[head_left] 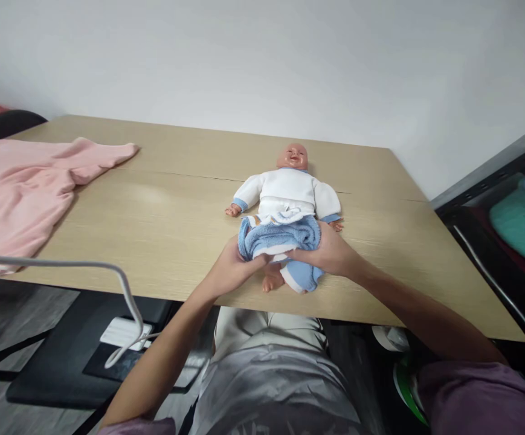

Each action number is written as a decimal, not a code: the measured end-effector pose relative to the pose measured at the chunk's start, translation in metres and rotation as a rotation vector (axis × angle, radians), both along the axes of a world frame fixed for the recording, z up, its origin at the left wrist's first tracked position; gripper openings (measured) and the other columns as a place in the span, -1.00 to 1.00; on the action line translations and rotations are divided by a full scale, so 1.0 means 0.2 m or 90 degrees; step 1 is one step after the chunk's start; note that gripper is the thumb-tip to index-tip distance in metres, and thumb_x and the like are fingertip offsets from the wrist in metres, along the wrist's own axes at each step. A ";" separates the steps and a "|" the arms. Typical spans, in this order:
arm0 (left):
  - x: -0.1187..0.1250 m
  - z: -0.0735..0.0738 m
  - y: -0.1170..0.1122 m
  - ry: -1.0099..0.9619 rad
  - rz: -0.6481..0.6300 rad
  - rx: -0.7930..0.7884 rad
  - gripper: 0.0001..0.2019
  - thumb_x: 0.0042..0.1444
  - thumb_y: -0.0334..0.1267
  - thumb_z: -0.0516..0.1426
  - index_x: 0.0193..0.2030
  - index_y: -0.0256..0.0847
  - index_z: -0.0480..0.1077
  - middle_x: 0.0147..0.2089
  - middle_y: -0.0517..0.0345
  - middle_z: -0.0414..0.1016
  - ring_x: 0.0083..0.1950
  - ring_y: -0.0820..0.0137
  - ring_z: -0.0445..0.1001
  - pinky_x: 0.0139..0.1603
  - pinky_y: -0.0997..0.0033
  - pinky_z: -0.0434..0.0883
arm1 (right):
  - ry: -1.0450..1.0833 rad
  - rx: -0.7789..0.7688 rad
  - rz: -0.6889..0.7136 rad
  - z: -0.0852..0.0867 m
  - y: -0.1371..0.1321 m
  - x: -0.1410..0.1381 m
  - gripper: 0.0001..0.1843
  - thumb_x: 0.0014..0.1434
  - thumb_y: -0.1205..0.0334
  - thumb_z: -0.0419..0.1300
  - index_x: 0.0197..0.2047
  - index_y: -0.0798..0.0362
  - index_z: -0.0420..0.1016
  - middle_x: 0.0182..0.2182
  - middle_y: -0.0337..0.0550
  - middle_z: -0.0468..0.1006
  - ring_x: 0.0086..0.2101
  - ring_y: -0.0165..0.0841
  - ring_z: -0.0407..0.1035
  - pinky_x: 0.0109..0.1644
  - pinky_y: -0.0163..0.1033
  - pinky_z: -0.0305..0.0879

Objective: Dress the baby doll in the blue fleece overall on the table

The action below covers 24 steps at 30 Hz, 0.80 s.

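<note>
A baby doll [293, 158] lies face up on the table, its head away from me, in a white long-sleeved top [287, 186] with blue cuffs. Bunched over its lower body are blue and white doll pants [280, 234] with a fleecy, terry-like surface. My left hand [239, 266] grips their left side, thumb pressed on the white edge. On the other side my right hand [330, 251] is closed round the cloth, thumb pointing inward. One bare doll foot [272, 279] shows below; a blue and white end of cloth hides the other.
A pink garment [31, 193] lies spread on the left of the wooden table [171, 211]. In front of the table edge at left, a white cable [128, 290] curves above a black seat [54, 362]. A dark rack [507, 241] with a teal item stands at right.
</note>
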State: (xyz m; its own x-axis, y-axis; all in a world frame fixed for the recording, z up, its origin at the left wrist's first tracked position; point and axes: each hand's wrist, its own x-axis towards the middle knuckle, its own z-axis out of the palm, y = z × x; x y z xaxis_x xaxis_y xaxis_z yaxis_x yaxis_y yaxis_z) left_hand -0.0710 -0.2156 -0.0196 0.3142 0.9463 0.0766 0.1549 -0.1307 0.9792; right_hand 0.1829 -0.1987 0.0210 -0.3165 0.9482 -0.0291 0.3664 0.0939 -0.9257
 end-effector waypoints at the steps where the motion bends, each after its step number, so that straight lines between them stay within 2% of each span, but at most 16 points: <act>1: 0.02 0.00 -0.01 -0.005 0.032 0.003 -0.67 0.32 0.04 0.38 -0.03 -0.18 0.57 0.00 -0.03 0.78 0.06 0.07 0.73 0.20 0.10 0.69 | -0.003 0.001 -0.016 0.00 0.00 -0.01 -0.45 0.19 0.06 0.58 0.20 0.00 0.66 0.15 0.07 0.82 0.19 0.06 0.71 0.41 0.22 0.61; 5: 0.08 -0.01 -0.04 0.006 0.120 0.015 -0.66 0.40 0.06 0.30 0.04 -0.19 0.53 0.09 -0.05 0.78 0.13 0.06 0.72 0.19 0.14 0.67 | -0.040 0.065 -0.045 -0.03 -0.01 -0.04 -0.54 0.28 0.15 0.42 0.22 -0.01 0.62 0.16 0.05 0.81 0.19 0.04 0.69 0.43 0.22 0.58; 9: 0.11 -0.02 -0.07 0.046 0.152 0.005 -0.64 0.44 0.13 0.25 -0.04 -0.16 0.48 -0.07 0.01 0.76 -0.03 0.12 0.70 0.05 0.21 0.62 | -0.097 0.140 -0.015 -0.05 0.00 -0.05 -0.57 0.33 0.18 0.36 0.24 -0.05 0.63 0.21 0.01 0.79 0.23 0.06 0.65 0.46 0.23 0.54; 12: 0.10 -0.01 -0.09 0.087 0.163 -0.003 -0.67 0.46 0.11 0.22 -0.11 -0.12 0.43 -0.16 0.08 0.70 -0.09 0.15 0.67 -0.04 0.26 0.55 | -0.160 0.111 0.063 -0.05 0.00 -0.05 -0.63 0.39 0.12 0.36 0.23 -0.08 0.65 0.21 0.00 0.79 0.24 0.10 0.63 0.41 0.23 0.57; 15: 0.08 0.00 -0.13 0.142 0.131 -0.042 -0.74 0.50 0.03 0.15 -0.13 -0.09 0.38 -0.25 0.15 0.63 -0.16 0.17 0.64 -0.08 0.26 0.50 | -0.175 0.072 0.168 -0.04 -0.02 -0.05 -0.64 0.43 0.11 0.33 0.24 -0.10 0.67 0.14 -0.08 0.81 0.15 0.03 0.67 0.31 0.15 0.62; 17: 0.06 -0.02 -0.15 0.181 0.099 -0.054 -0.77 0.51 0.00 0.11 -0.10 -0.09 0.39 -0.21 0.14 0.64 -0.12 0.14 0.65 -0.03 0.22 0.52 | -0.202 0.055 0.200 -0.03 -0.03 -0.05 -0.70 0.42 0.13 0.34 0.19 -0.10 0.69 0.04 -0.13 0.82 0.03 -0.04 0.69 0.13 0.03 0.65; 20: 0.05 -0.06 -0.17 0.225 0.063 -0.052 -0.79 0.50 -0.03 0.09 0.01 -0.09 0.42 -0.09 0.06 0.71 -0.01 0.05 0.69 0.04 0.12 0.57 | -0.267 0.040 0.213 -0.01 -0.06 -0.07 -0.87 0.43 0.10 0.33 -0.04 -0.08 0.67 -0.15 -0.15 0.81 -0.19 -0.13 0.67 -0.14 -0.08 0.55; 22: 0.04 -0.07 -0.18 0.252 0.052 -0.054 -0.77 0.50 -0.03 0.09 0.11 -0.08 0.39 0.00 -0.03 0.75 0.06 -0.03 0.73 0.11 0.01 0.60 | -0.304 0.051 0.211 0.00 -0.08 -0.09 -0.86 0.43 0.09 0.32 -0.16 -0.06 0.61 -0.26 -0.13 0.77 -0.29 -0.16 0.62 -0.19 -0.08 0.49; 24: 0.05 -0.07 -0.19 0.284 0.053 -0.055 -0.75 0.51 -0.01 0.09 0.16 -0.07 0.34 0.09 -0.13 0.75 0.14 -0.13 0.74 0.19 -0.11 0.60 | -0.333 0.080 0.211 0.00 -0.09 -0.11 -0.87 0.42 0.12 0.31 -0.18 -0.05 0.61 -0.26 -0.09 0.76 -0.29 -0.14 0.61 -0.14 -0.05 0.52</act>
State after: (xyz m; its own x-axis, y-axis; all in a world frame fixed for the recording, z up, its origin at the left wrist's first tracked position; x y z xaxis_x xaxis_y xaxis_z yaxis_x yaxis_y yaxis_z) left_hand -0.0612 -0.2544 -0.0332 0.2208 0.9668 -0.1286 0.5697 -0.0208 0.8216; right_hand 0.1617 -0.2166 0.0210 -0.5677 0.8087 -0.1543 0.7004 0.3759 -0.6068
